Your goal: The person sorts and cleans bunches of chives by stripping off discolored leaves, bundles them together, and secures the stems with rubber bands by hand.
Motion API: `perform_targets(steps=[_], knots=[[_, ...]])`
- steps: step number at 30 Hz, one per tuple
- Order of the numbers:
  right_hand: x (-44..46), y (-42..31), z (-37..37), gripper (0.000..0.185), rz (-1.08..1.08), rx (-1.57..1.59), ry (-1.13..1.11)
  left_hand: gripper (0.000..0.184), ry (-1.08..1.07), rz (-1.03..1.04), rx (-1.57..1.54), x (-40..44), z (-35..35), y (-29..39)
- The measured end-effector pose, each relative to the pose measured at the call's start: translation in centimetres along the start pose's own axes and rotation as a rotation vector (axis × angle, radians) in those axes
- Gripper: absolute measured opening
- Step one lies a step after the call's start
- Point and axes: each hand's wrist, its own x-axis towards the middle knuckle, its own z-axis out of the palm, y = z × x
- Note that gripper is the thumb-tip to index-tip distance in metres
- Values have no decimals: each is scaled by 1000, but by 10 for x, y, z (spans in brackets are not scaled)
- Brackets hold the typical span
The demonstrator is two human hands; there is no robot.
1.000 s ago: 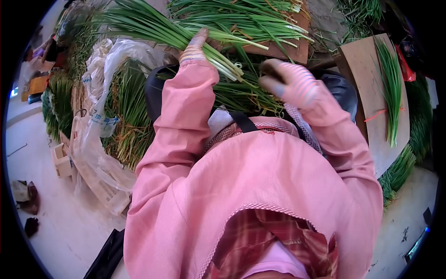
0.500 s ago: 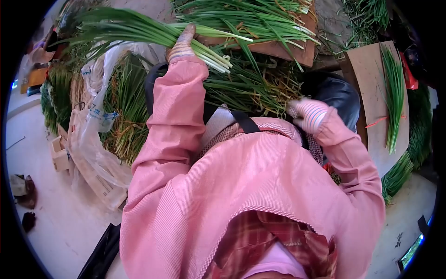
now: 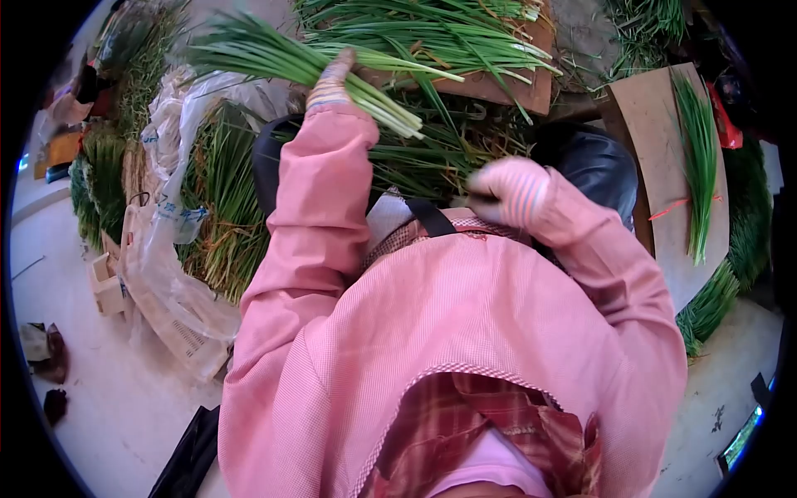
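Left hand (image 3: pixel 332 81) keeps the chive bunch (image 3: pixel 270 51); right hand (image 3: pixel 513 191) comes back inward

From my end of the feed, I see the left hand wrapped around what look like garlic chives, thumb on top, leaves fanned leftward, pale stem ends free and angled right toward the lap. Half a second ago the right hand was farther out by the dark-clad right knee (image 3: pixel 594 162); now it is nearer the waist, fingers curled, and blur keeps me from telling whether they pinch anything. A pale curl that showed at the stem ends no longer does, so I judge the bunch tidier there, with one hand alone supporting it.

Around it, I have a chive heap (image 3: pixel 415 35) on a brown board (image 3: pixel 540 87) just beyond, and loose leaves (image 3: pixel 427 158) beneath the stem ends; both crowd the bunch. Off right, a red-tied bunch (image 3: pixel 699 158) lies on a cardboard panel (image 3: pixel 652 124). Leftward, a clear plastic bag (image 3: pixel 176 187) crumples near a perforated crate (image 3: pixel 184 339).
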Motion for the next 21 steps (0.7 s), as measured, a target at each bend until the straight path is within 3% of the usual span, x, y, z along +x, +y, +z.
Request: perform_targets(steps=[1,3,4,5,7,9,10,11,13,15,17,19,21], knots=[[-12,9,4,16,116,-73,-177,17,-63,17,35,9,-9,4],[-32,26,1,20,315,-134,-100,19,23,16,54,3,-6,6],[-27,25,-12,23,419,7,-42,20,-43,50,152,3,-8,3],[-21,17,-23,30,417,49,196,20,-110,80,253,2,-10,-2],[-5,2,-33,33,206,-37,683,20,-191,75,264,2,-10,-22],[20,7,-26,35,102,-139,731,20,-66,-41,227,-11,4,-34],[29,15,-16,27,208,-167,633,20,-33,-57,189,-15,7,-41],[36,27,-8,20,162,-124,607,20,-25,-160,238,-21,9,-37],[45,37,9,15,244,150,680,23,-98,-63,153,-28,-4,-46],[51,48,32,15,285,881,672,26,-8,-91,112,-29,-23,-57],[48,41,49,17,168,832,565,33,24,-179,103,-43,-34,-63],[46,16,52,20,108,571,482,34,-90,-202,150,-32,-43,-77],[42,2,30,22,233,647,128,31,-213,-203,218,-33,-48,-75]])
